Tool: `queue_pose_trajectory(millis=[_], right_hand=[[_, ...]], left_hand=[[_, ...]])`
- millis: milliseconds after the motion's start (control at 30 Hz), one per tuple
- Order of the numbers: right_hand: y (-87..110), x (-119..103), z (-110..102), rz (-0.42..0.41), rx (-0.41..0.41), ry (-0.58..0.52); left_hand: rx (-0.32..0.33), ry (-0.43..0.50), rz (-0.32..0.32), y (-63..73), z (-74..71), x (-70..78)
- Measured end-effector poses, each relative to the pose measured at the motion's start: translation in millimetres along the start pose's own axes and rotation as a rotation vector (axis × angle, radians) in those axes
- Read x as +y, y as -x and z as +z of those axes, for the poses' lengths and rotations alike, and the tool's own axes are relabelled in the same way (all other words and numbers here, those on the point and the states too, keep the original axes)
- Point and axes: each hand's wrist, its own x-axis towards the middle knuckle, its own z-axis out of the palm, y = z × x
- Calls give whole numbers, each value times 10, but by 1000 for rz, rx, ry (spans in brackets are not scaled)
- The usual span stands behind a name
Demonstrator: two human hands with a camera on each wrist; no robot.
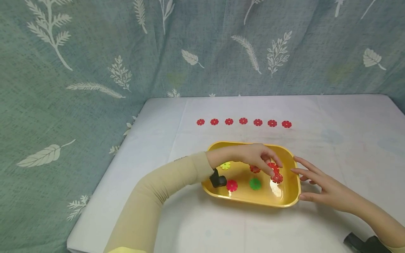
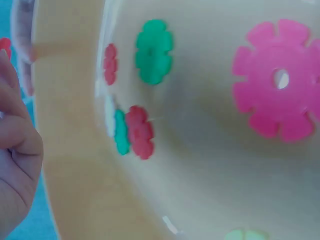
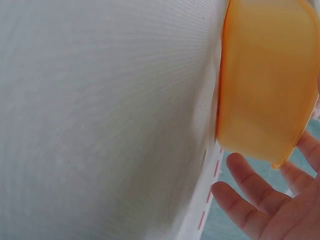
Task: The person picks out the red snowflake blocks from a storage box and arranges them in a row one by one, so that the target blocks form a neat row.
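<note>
My left hand (image 1: 257, 154) reaches over a yellow plastic basin (image 1: 243, 201) and pinches a red flower-shaped disc (image 1: 272, 166) between thumb and fingertips. In the left wrist view, a bit of red disc (image 2: 5, 45) shows at those fingertips. Another red disc (image 1: 277, 178) appears just below the held one. The basin also has a pink disc (image 1: 232, 185), a green disc (image 1: 255, 183), a yellow disc (image 1: 225, 165) and a red disc (image 1: 254, 169), partly covered by the hand. At the basin's right end, my right hand (image 1: 329, 189) touches the rim, its fingers spread and fairly straight.
A row of several red discs (image 1: 243, 121) lies on the white-covered table (image 1: 177, 225) beyond the basin. Patterned blue-green cloth (image 1: 215, 52) hangs behind the table and along its left side. A black wrist mount (image 1: 218, 179) sits under the left wrist, over the basin.
</note>
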Motion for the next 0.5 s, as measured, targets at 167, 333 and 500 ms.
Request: queue_pose_trajectory(millis=[167, 333, 500], right_hand=[[-4, -1, 2, 17, -5, -5], [-3, 0, 7, 49, -15, -9], [0, -6, 16, 60, -13, -7]], left_hand=[[30, 22, 14, 100, -109, 67], [72, 53, -2, 220, -235, 95], [133, 74, -22, 340, -363, 95]])
